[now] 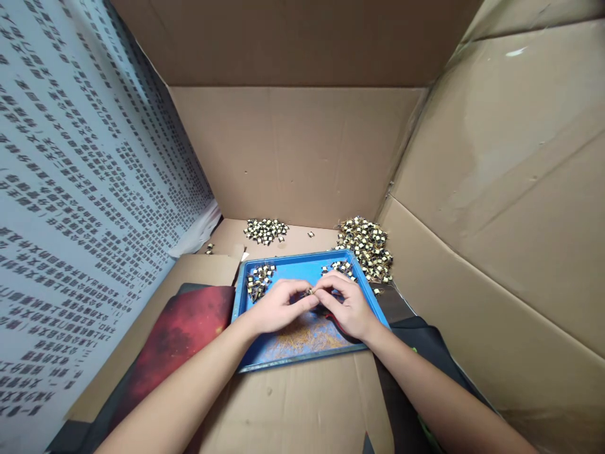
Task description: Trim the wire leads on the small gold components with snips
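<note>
Both hands meet above a blue tray (302,364). My left hand (282,304) and my right hand (347,307) pinch a small yellow-and-black coil (310,292) between their fingertips; it is mostly hidden by the fingers. Under my right hand lies a tool with a red and black handle (346,333), largely covered, so its kind is unclear. Inside the tray, a cluster of similar coils (258,282) sits at the left and another cluster (339,269) at the back right. Thin copper-coloured wire clippings (302,340) are scattered over the tray's front part.
Behind the tray lies a pile of coils (266,231), with a bigger heap (365,247) at the back right. Cardboard walls (297,151) enclose the back and right. A printed sheet (94,189) stands at left, near a red and black mat (182,334).
</note>
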Demonstrator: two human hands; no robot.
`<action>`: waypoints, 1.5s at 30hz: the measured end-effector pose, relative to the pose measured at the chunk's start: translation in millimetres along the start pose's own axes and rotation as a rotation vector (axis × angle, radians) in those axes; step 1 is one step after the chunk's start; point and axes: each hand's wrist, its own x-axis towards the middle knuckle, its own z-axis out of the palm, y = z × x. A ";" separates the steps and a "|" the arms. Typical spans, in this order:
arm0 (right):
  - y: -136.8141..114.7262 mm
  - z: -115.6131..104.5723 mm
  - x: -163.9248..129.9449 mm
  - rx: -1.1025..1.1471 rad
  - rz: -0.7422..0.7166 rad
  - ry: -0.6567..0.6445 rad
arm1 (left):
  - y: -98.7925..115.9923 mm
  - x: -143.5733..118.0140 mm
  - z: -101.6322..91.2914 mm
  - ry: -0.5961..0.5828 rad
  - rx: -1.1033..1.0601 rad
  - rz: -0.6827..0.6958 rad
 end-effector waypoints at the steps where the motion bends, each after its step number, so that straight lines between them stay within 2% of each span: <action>1: 0.3 -0.4 0.3 0.014 0.001 -0.006 | 0.0 -0.2 -0.5 -0.002 -0.046 -0.006; 6: 2.1 2.1 -0.1 0.100 -0.007 -0.070 | -1.7 -1.6 -3.2 -0.045 -0.259 -0.025; 10: -1.7 -3.0 3.7 0.069 -0.010 -0.134 | -4.9 -3.3 -2.3 -0.173 -0.286 -0.082; 13: -6.8 -23.4 13.4 -0.115 -0.001 -0.242 | -6.5 -3.8 -0.8 -0.187 -0.242 -0.075; 16: -8.4 -48.3 20.6 -0.383 0.020 -0.239 | -5.7 -2.9 -0.7 -0.104 -0.176 -0.023; 19: -5.6 -59.1 17.5 -0.618 -0.002 -0.307 | -3.4 -0.9 -1.6 -0.023 -0.126 0.007; 23: -3.0 -50.2 4.9 -0.713 0.000 -0.374 | -0.5 1.2 -2.0 0.037 -0.085 -0.010; 32: -4.9 -28.8 -6.4 -0.796 -0.064 -0.404 | -1.2 0.7 -3.7 0.066 -0.021 0.007; 34: -3.8 -29.3 -5.9 -0.749 -0.029 -0.340 | -2.7 0.6 -3.1 0.096 -0.019 -0.002; 36: -0.7 -32.9 -4.7 -0.602 0.048 -0.234 | -4.5 0.7 -2.2 0.138 -0.042 -0.026; 40: 10.9 -41.6 -2.9 0.013 0.232 -0.042 | -7.3 1.1 -0.4 0.188 -0.195 -0.089; 42: 16.2 -41.3 -3.5 0.299 0.301 -0.005 | -7.1 1.2 0.2 0.193 -0.264 -0.100; 45: 17.4 -35.1 -6.0 0.505 0.407 -0.053 | -4.8 0.9 1.1 0.184 -0.311 -0.104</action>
